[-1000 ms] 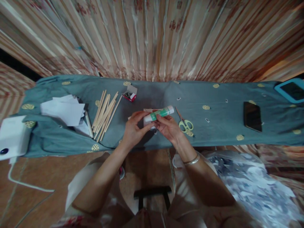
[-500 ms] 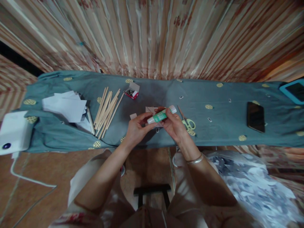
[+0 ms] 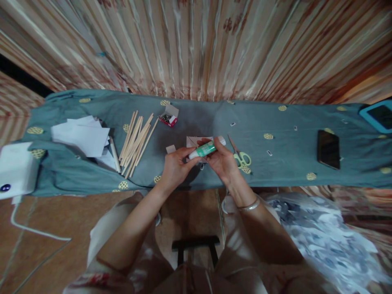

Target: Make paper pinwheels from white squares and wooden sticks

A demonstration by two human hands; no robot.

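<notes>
Between both hands is a green and white glue stick (image 3: 206, 149), held at a slant above the table. My left hand (image 3: 178, 166) pinches its lower white end between thumb and fingers. The upper end is gripped by my right hand (image 3: 223, 160), thumb on top. Beneath the glue stick lies a piece of white paper (image 3: 192, 141), partly hidden by the hands. A small white paper scrap (image 3: 170, 149) rests just left of it. Scissors (image 3: 243, 158) with light green handles lie right of my right hand.
Wooden sticks (image 3: 136, 143) lie left of centre beside an open red box of small metal pieces (image 3: 169, 117). Further left are white paper sheets (image 3: 88, 139) and a white device (image 3: 18, 169) with a cable. A phone (image 3: 328, 149) and a blue-framed tablet (image 3: 379, 117) sit right.
The view has shifted very slightly. Both hands keep their hold on the glue stick, which has turned a little so more of its green label shows.
</notes>
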